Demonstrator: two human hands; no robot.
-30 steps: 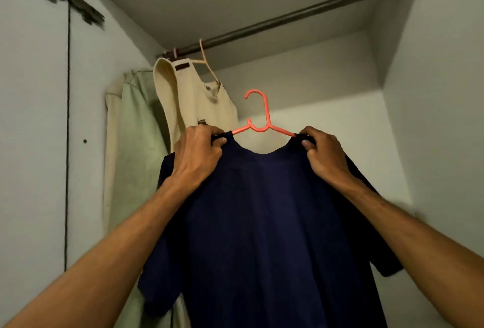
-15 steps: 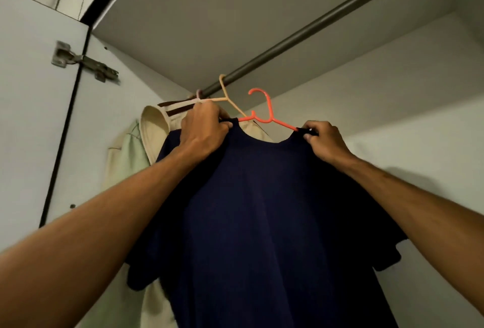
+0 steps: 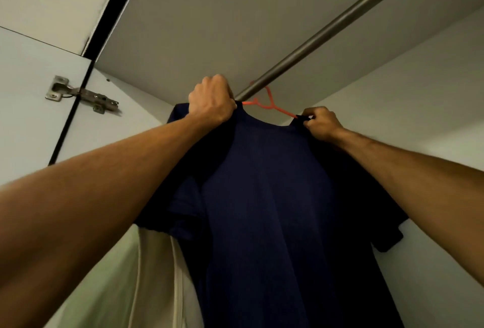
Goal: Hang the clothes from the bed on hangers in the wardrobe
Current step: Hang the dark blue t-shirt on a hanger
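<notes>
A navy blue T-shirt (image 3: 264,210) hangs on an orange plastic hanger (image 3: 271,104) held up at the wardrobe's metal rail (image 3: 327,29). The hanger's hook reaches the rail; whether it rests over it I cannot tell. My left hand (image 3: 212,101) grips the shirt's left shoulder and the hanger end just under the rail. My right hand (image 3: 320,124) pinches the shirt's right shoulder at the other hanger end.
A cream garment (image 3: 159,275) and a pale green one (image 3: 104,283) hang to the left, behind the navy shirt. The wardrobe door with a metal hinge (image 3: 78,93) stands at the left. The wardrobe's top panel (image 3: 235,13) is close above the rail.
Both hands have lifted the shirt and hanger upward, from below the rail to the rail itself. The view has tilted up, and the cream garment's hanger is now hidden.
</notes>
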